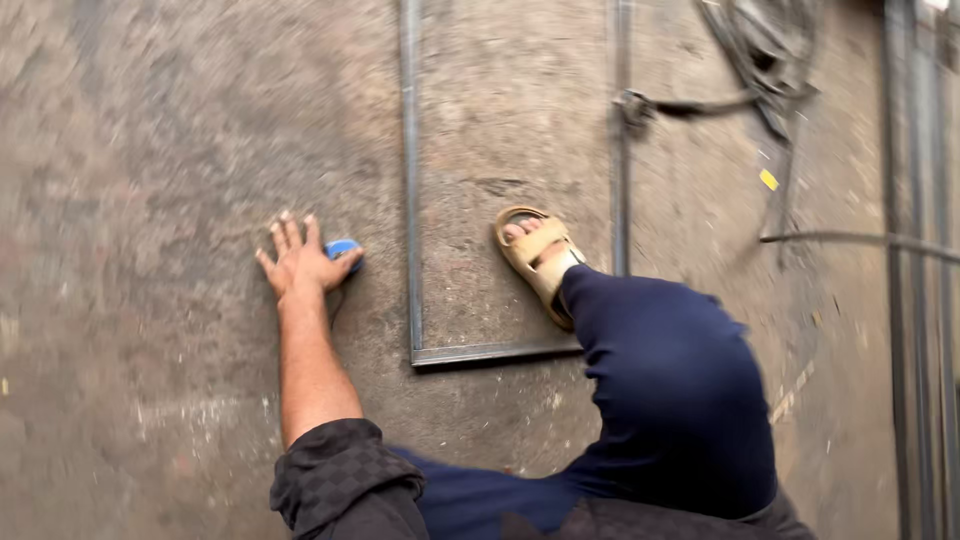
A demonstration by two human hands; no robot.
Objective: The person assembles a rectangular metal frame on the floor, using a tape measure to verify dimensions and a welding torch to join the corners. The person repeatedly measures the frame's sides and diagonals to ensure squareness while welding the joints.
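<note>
- our left hand [300, 262] lies flat on the concrete floor [150, 150], fingers spread, with the thumb and palm edge over a small blue object [344, 247]; we cannot tell whether it is pinched or only touched, and blur hides what kind of thing it is.
- the blue object sits on the floor at the right edge of that hand, just left of a metal frame [412, 200].
- our right hand is out of view.
- the frame is made of thin steel bars: one long bar runs far to near just right of the hand, a short bar [495, 352] joins it at a near corner, and another long bar [621, 150] runs on the right side.
- our foot in a tan sandal [537, 262] stands inside the frame, close to the right bar, with the dark blue trouser leg [670, 390] bent over it.
- far right, a tangle of dark cable [760, 50] and a clamp [632, 105] lie by the right bar, and a thin rod [860, 240] crosses the floor.
- more long bars [915, 300] lie along the right edge.
- the floor to the left and far of the hand is bare concrete, open for moving; to the right the frame bar stands in the way.
</note>
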